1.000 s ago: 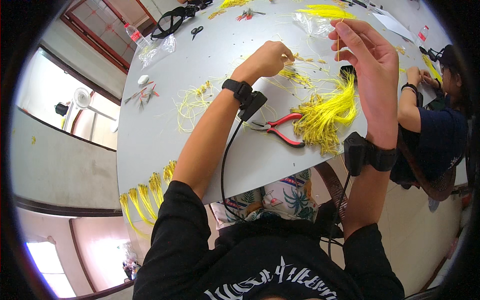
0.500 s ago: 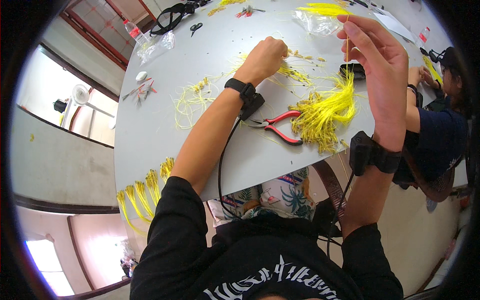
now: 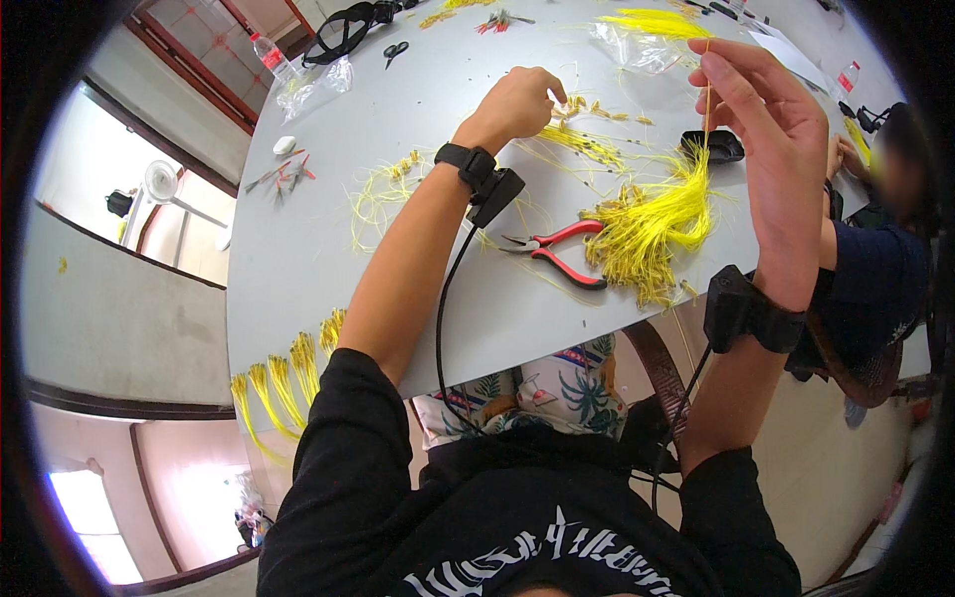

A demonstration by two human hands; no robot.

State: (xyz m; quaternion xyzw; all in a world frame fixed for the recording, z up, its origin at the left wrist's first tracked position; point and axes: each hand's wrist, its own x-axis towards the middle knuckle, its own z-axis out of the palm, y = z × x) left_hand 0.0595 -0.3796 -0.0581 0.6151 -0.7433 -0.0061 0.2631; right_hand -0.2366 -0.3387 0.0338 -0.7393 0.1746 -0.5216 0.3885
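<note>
Yellow wire strand (image 3: 707,99) is pinched in the right hand (image 3: 771,149), raised above the table (image 3: 398,129); the thumb and fingers (image 3: 741,95) are closed on its upper end and it hangs straight down toward the big yellow wire bundle (image 3: 652,224). That bundle lies near the table's near edge, right of centre, fanned out and tangled.

Left hand (image 3: 515,99) is down on the table mid-surface, knuckles up, its fingers curled tight into a loose row of short yellow wire pieces (image 3: 587,144). Can't tell whether it actually grips one; the fingertips are hidden under the hand.

Red-handled pliers (image 3: 552,254) lie flat just beside the bundle on its left, touched by neither hand. Both wrists carry black strapped devices, and the left wrist device (image 3: 482,179) has a cable running back toward the body.

Elsewhere there's a thin loop of yellow wire (image 3: 383,194) toward the left side of the table, a small black tray (image 3: 714,146) behind the bundle, scissors (image 3: 393,50) and a clear plastic bag (image 3: 313,85) near the far left corner. More yellow wire bunches (image 3: 284,378) hang over the near left edge. Another person in a dark sleeve (image 3: 875,289) sits at the right edge.
</note>
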